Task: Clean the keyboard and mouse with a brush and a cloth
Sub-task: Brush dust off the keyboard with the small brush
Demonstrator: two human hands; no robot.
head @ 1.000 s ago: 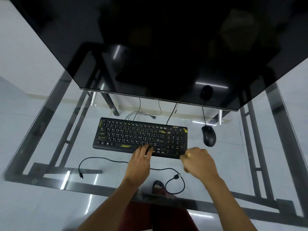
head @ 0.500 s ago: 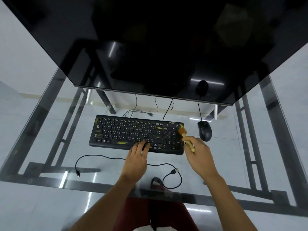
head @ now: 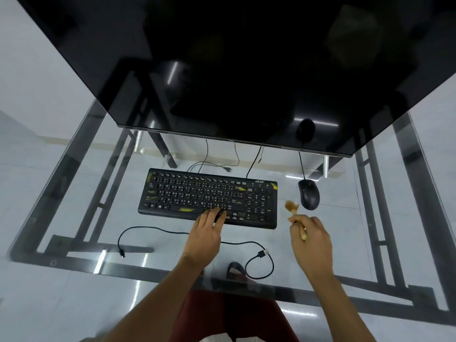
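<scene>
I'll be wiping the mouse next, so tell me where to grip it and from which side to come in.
Judging from its pose, grip the mouse across its two long sides, palm over the rounded back, coming from above and from the near end. Its cable leaves the far end toward the monitor, and it lies flat on the glass table, right of the keyboard, with open space around it.

This looks like a computer desk, maybe in a home or small office. A glass table [head: 74, 193] on a black metal frame carries a large dark monitor [head: 234, 65] at 12 o'clock, with an Acer keyboard [head: 192, 193] and a wired mouse [head: 308, 195] below it, over a pale tiled floor.
</scene>
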